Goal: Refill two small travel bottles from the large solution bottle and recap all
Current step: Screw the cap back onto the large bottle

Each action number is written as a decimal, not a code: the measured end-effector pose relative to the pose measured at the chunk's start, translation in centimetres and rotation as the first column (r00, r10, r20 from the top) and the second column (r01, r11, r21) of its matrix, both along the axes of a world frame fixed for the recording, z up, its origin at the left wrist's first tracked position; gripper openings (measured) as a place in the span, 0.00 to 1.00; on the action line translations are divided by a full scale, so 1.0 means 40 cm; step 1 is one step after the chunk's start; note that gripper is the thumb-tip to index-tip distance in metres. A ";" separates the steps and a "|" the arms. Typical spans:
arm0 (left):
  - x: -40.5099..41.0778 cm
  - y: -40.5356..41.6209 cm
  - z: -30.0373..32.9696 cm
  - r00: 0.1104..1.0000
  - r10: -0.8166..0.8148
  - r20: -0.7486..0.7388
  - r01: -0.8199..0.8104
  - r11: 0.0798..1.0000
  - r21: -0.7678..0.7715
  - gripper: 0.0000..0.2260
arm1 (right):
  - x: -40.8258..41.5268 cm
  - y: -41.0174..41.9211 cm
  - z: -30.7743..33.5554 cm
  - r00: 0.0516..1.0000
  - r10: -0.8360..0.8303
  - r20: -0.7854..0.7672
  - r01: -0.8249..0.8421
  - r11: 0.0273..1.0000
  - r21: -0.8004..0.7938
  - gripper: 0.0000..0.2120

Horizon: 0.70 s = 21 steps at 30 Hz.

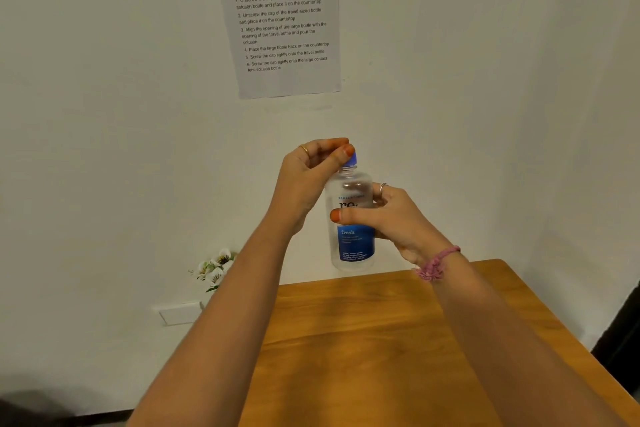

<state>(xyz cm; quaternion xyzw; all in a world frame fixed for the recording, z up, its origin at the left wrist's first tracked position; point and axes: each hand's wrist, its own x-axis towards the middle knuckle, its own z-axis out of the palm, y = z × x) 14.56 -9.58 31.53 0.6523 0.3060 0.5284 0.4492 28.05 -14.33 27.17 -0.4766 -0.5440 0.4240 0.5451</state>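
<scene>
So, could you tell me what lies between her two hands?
In the head view, the large solution bottle: left hand pinches its blue cap, right hand grips its body.

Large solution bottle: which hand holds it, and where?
The right hand grips the large solution bottle around its middle, held above the table. The left hand pinches its blue cap.

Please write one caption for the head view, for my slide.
Right hand holds the large solution bottle above the wooden table; left hand pinches its blue cap.
</scene>
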 end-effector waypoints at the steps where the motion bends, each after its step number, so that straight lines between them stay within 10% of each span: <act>1: 0.002 0.002 -0.004 1.000 0.004 0.002 -0.004 1.000 0.006 0.09 | 0.001 0.001 -0.004 1.000 -0.001 0.001 0.001 1.000 -0.001 0.16; 16: -0.007 0.027 -0.105 0.991 -0.117 -0.062 0.108 0.985 -0.134 0.25 | 0.063 0.037 -0.081 0.991 0.095 0.095 -0.080 0.985 -0.151 0.24; 21: -0.020 0.022 -0.200 0.925 -0.165 -0.343 0.085 0.968 -0.236 0.31 | 0.099 0.044 -0.159 0.981 0.133 0.144 -0.099 0.970 -0.221 0.29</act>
